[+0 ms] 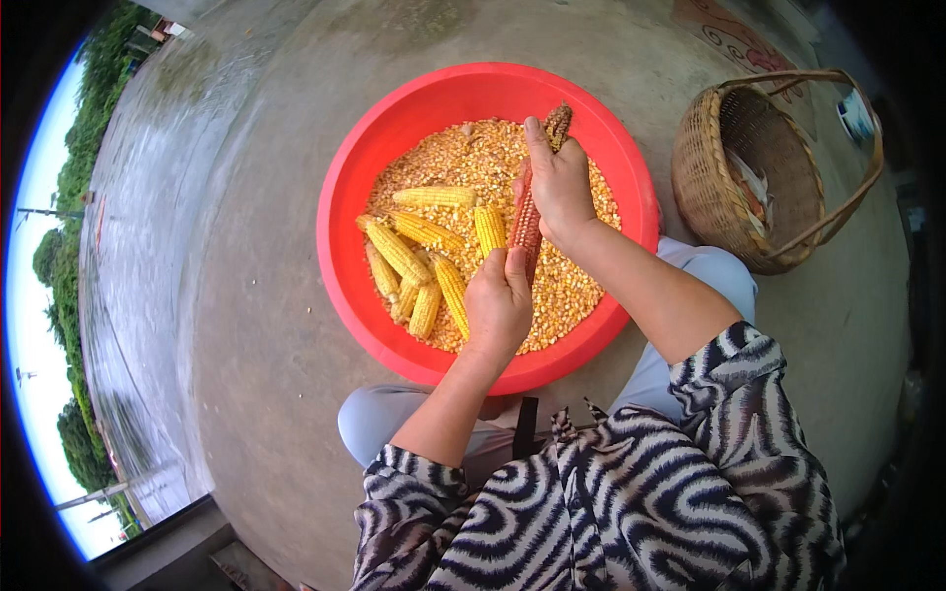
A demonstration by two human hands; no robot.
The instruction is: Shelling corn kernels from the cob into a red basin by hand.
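Note:
A red plastic basin [341, 185] holds loose yellow corn kernels [565, 295]. My left hand [501, 303] is closed around the lower end of a reddish corn cob [527, 221], which slants up beside my other hand. My right hand [563, 185] grips a darker corn cob [559, 124] whose tip sticks out above the thumb; its lower part is hidden by the hand. The two cobs lie close together, and whether they touch cannot be told. Several yellow ears of corn [397, 253] lie on the kernels at the left, and one ear [489, 227] lies just above my left hand.
Right of the basin stands a woven basket [698, 177] with an arched handle and some husks or cobs inside. The basin rests on a concrete floor [259, 295] in front of my bent knees. A white and blue container [855, 114] is beyond the basket.

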